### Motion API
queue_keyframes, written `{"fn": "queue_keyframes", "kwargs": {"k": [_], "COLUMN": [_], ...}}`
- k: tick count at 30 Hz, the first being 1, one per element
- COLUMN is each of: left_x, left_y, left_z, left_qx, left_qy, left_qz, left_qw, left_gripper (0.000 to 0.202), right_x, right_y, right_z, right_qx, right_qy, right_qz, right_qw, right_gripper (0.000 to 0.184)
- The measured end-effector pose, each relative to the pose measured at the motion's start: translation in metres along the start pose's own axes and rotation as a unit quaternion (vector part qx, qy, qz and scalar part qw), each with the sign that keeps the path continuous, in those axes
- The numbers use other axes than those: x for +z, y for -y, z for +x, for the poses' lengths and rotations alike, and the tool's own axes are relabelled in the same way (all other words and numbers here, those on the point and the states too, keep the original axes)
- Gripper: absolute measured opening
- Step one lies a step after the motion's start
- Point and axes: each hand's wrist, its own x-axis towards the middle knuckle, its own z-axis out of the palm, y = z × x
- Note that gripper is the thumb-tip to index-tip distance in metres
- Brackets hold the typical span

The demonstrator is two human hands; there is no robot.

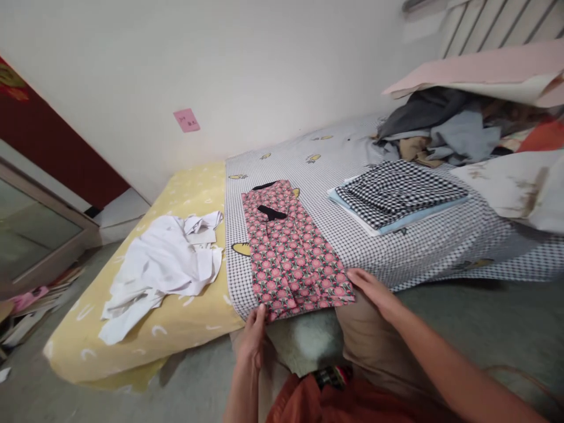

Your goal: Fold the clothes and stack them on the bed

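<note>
A pink floral garment [288, 249] with black trim lies flat and narrow on the black-and-white checked sheet [396, 247], its hem at the bed's near edge. My left hand [253, 338] pinches the hem's left corner from below, fingers closed on the cloth. Fingers stretched flat, my right hand [372, 288] rests by the hem's right corner. It touches the cloth's edge.
A crumpled white shirt [163, 267] lies on the yellow mattress [132, 346] to the left. A folded stack with a checked piece on top [399, 194] sits to the right. Behind it is a heap of clothes [445, 129]. Papers litter the floor at far left.
</note>
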Motion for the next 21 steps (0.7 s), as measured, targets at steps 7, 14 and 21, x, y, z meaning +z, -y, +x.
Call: {"fn": "queue_keyframes", "kwargs": {"k": [7,14,21], "left_x": [0.018,0.019,0.012], "left_y": [-0.024,-0.030,-0.020], "left_z": [-0.024,-0.032,-0.033], "left_qx": [-0.005,0.006,0.000], "left_qy": [0.082,0.045,0.032], "left_qz": [-0.065,-0.065,-0.054], "left_qw": [0.995,0.997,0.998], "left_gripper": [0.048,0.039,0.039], "right_x": [0.021,0.025,0.030], "right_y": [0.012,0.014,0.002], "right_z": [-0.010,-0.019,-0.041], "right_qx": [0.022,0.055,0.143], "right_qy": [-0.049,-0.001,0.089], "right_qz": [0.083,0.125,0.081], "right_qw": [0.995,0.991,0.982], "right_gripper": [0.050,0.070,0.041]}}
